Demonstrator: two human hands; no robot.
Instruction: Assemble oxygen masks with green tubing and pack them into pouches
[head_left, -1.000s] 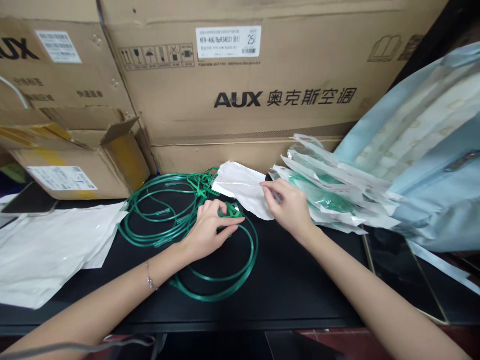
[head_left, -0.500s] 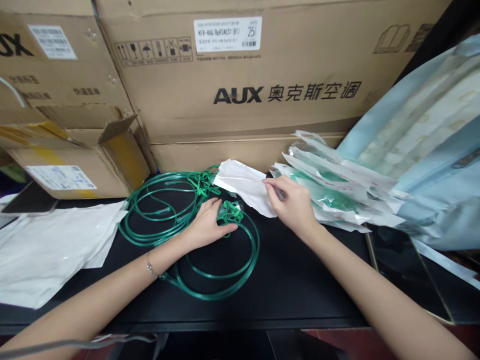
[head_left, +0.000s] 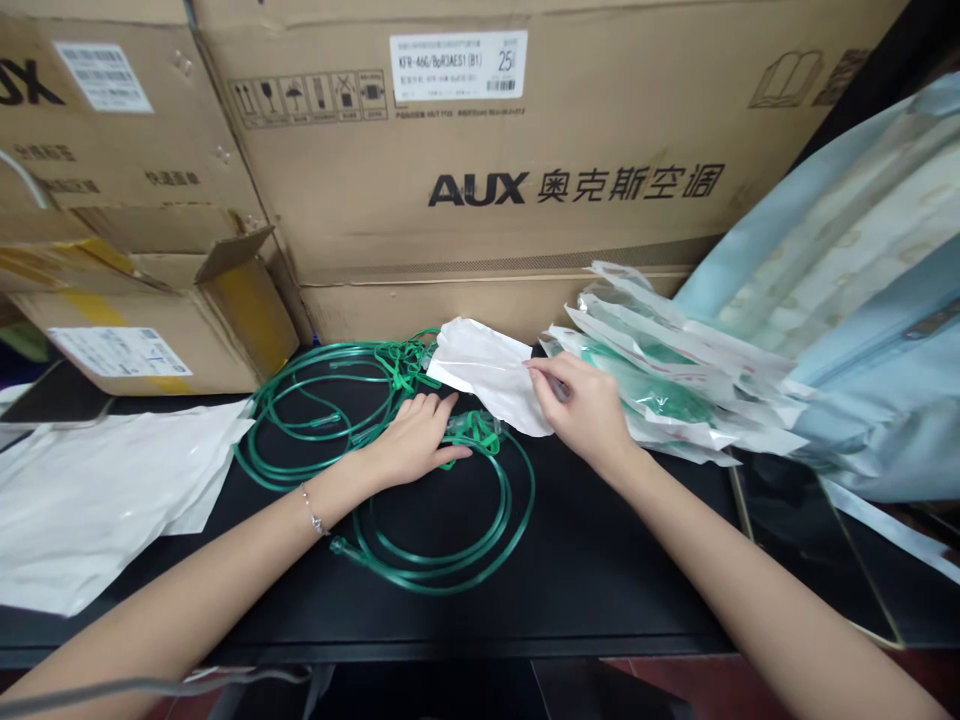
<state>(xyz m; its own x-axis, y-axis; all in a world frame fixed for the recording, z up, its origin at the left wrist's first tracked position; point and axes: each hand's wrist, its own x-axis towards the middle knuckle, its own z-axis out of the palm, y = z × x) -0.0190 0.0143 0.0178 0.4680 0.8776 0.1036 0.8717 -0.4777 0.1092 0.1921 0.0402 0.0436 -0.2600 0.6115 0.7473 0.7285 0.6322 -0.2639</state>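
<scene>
My right hand point(head_left: 589, 405) pinches the right edge of a white paper pouch point(head_left: 487, 370), which lies tilted over the table near the big carton. To the left, my left hand point(head_left: 412, 440) rests palm down with its fingers stretched and the thumb apart. It lies between two coils of green tubing. The nearer coil point(head_left: 442, 585) has a clear piece with a bright green strap point(head_left: 480, 432) just right of my left thumb. Behind that hand lies the larger coil point(head_left: 277, 470), its green straps point(head_left: 405, 365) bunched beside the pouch.
Sealed pouches with green contents point(head_left: 675, 400) are piled at right, beside a light blue bag point(head_left: 885, 400). White flat pouches point(head_left: 112, 500) lie at left, below a small open carton point(head_left: 150, 330). A large AUX carton point(head_left: 562, 230) stands behind. A dark flat device point(head_left: 810, 540) lies front right.
The nearer coil and its strapped piece have shifted right, out from under my left fingers, which are now more outstretched. My right hand and the pouch have hardly moved.
</scene>
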